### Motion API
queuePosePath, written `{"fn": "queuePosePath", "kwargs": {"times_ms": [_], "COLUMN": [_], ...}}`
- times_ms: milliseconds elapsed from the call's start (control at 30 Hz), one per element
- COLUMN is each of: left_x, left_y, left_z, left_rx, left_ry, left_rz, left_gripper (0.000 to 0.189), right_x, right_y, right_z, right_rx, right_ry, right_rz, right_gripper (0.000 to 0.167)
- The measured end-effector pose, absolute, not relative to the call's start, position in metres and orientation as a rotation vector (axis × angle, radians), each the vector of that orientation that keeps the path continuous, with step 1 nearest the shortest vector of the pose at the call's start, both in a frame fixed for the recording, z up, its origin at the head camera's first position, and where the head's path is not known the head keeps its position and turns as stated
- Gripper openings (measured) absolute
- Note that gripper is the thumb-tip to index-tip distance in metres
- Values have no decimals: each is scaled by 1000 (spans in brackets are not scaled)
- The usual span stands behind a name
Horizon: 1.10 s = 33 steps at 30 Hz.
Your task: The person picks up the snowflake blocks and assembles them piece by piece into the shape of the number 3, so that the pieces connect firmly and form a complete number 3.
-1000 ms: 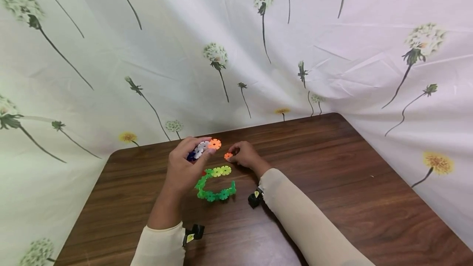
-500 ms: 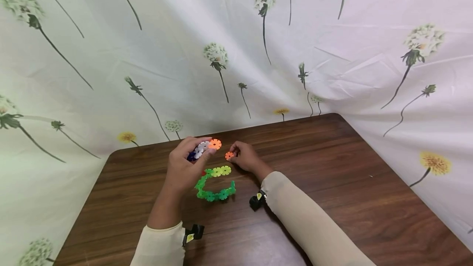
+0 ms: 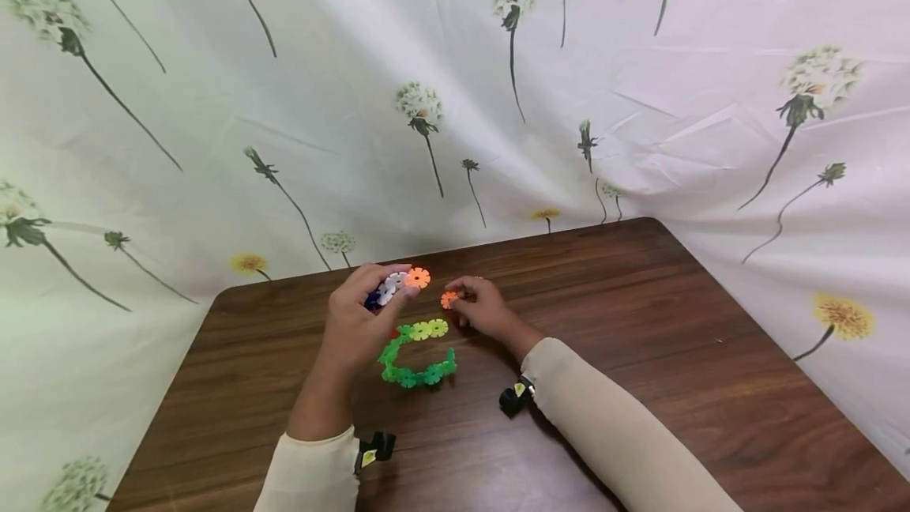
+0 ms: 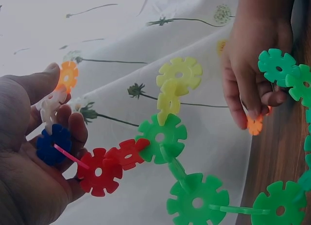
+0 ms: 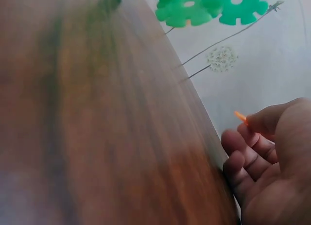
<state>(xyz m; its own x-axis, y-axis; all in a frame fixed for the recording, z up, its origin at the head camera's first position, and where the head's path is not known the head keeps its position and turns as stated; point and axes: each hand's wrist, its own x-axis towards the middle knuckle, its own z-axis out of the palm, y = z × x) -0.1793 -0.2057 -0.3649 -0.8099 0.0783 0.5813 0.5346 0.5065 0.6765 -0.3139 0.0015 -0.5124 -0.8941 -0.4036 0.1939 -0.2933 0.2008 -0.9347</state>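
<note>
My left hand (image 3: 359, 326) holds one end of a chain of notched plastic flower discs, thumb and fingers round its white discs (image 3: 392, 287). An orange disc (image 3: 418, 278) sticks out past the thumb at that end. In the left wrist view a blue disc (image 4: 53, 144) lies against the fingers, and red discs (image 4: 99, 171), green discs (image 4: 198, 202) and yellow discs (image 4: 179, 74) follow along the chain. To the right, my right hand (image 3: 490, 313) pinches a separate orange disc (image 3: 449, 300) between thumb and fingers, its thin edge (image 5: 241, 117) showing in the right wrist view.
Below the hands, the green part of the chain (image 3: 407, 378) curves over the brown wooden table (image 3: 640, 338), one end disc standing up. Behind the table hangs a white cloth (image 3: 320, 101) printed with dandelions. Black wrist cameras (image 3: 513, 399) sit on both sleeves.
My right hand has moved slightly to the right with its orange disc, and its fingers have shifted. The left hand and the chain stay nearly where they were.
</note>
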Motion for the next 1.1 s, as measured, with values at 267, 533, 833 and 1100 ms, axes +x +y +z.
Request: {"fn": "queuePosePath", "kwargs": {"times_ms": [267,533,833,1100], "left_x": [-181,-180,-180,-180], "left_y": [-205,-205,-205,-204], "left_z": [-366,-367,-366,-365], "left_rx": [-490,-482,-476,-470], "left_ry": [-2282,-2289,-2295,-2314], "left_rz": [-1267,-1264,-1276,-1278], "left_gripper": [29,29,29,29], "right_x": [-297,-279,-264,-258], "right_y": [17,13,8,13], "right_z": [-499,-480,-460,-451], "right_rx": [-616,-688,-771,-819], "right_ry": [2258,2145,2149,2165], "right_rz": [-1858,-1947,-2018,-2053], "right_gripper": [29,33,34,36]}}
